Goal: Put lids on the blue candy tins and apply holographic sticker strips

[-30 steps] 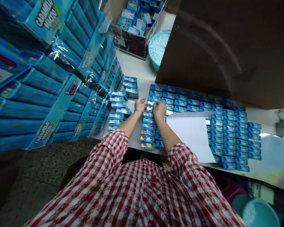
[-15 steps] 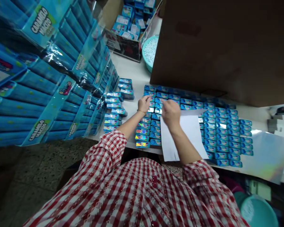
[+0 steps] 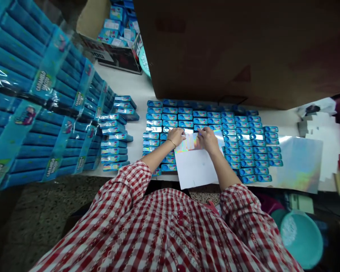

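Note:
A sheet of paper [image 3: 197,169] lies over the rows of small blue boxes, white in its lower part, with a shiny holographic band [image 3: 188,142] along its upper part. My left hand [image 3: 176,136], a thin bracelet at the wrist, has its fingers closed at the band's upper left edge. At the upper right part of the same sheet, my right hand [image 3: 209,139] is pinched, fingertips pointing toward the left hand. Blue boxes [image 3: 170,117] stand in columns just beyond both hands; several are covered by the sheet. Anything small between the fingertips is too blurred to make out.
Wrapped packs of blue boxes [image 3: 45,124] are stacked at left, beside loose boxes [image 3: 113,145]. A carton of boxes [image 3: 116,56] and a partly hidden teal bowl [image 3: 144,62] stand behind. A large brown cardboard box [image 3: 229,49] borders the far side. Another holographic sheet [image 3: 300,162] lies right.
The view has shifted to the right. My right hand has come down onto the sheet, whose holographic band now shows. My left hand has moved from the boxes to the sheet's upper left edge.

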A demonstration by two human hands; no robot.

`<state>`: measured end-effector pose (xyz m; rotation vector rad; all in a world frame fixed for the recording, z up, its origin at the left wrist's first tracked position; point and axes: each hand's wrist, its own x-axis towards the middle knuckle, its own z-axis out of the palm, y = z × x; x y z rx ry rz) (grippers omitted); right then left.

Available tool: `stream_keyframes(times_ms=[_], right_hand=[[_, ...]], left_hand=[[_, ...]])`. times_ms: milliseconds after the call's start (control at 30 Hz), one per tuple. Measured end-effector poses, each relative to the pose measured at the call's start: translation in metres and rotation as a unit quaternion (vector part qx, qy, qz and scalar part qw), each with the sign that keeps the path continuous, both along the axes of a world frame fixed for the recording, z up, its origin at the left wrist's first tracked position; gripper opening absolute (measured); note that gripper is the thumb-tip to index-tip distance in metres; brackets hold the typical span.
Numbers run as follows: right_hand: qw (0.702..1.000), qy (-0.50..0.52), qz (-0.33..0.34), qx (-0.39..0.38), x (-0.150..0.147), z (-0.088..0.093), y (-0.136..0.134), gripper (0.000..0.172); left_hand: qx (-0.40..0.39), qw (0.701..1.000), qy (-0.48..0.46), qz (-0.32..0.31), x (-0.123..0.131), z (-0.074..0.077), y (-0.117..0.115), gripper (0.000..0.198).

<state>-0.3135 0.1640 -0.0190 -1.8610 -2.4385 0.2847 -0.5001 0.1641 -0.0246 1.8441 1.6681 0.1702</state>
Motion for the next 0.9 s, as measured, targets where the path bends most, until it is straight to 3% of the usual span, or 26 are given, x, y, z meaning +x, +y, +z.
stream_keyframes(times_ms=[200, 333, 467, 633, 733, 833, 900], right_hand=[[0.987, -0.055, 0.137, 0.065, 0.011, -0.024, 0.004, 0.037], [0.988, -0.031, 0.141, 0.061, 0.019, -0.019, -0.006, 0.034], [0.991, 0.106, 0.053, 0.069, 0.01, 0.024, -0.015, 0.025], [0.946, 0.322, -0.027, -0.022, -0.023, 0.094, -0.011, 0.014], [0.891, 0.431, -0.1, -0.101, -0.051, 0.104, 0.001, 0.015], [0.823, 0.515, -0.176, -0.161, -0.082, 0.092, 0.012, 0.018], [0.787, 0.55, -0.206, -0.189, -0.105, 0.081, 0.015, 0.02]], left_hand=[[0.036, 0.995, -0.072, 0.052, 0.012, -0.006, -0.001, 0.009], [0.029, 0.99, -0.114, 0.076, 0.017, -0.009, 0.0, 0.009], [0.039, 0.991, -0.099, 0.082, 0.022, -0.013, 0.005, 0.01], [0.079, 0.982, -0.125, 0.113, 0.015, -0.013, 0.006, 0.008], [0.088, 0.927, -0.292, 0.217, -0.005, -0.005, 0.001, 0.021], [0.047, 0.813, -0.475, 0.335, -0.034, 0.007, -0.009, 0.041], [0.028, 0.763, -0.528, 0.372, -0.055, 0.013, -0.016, 0.042]])
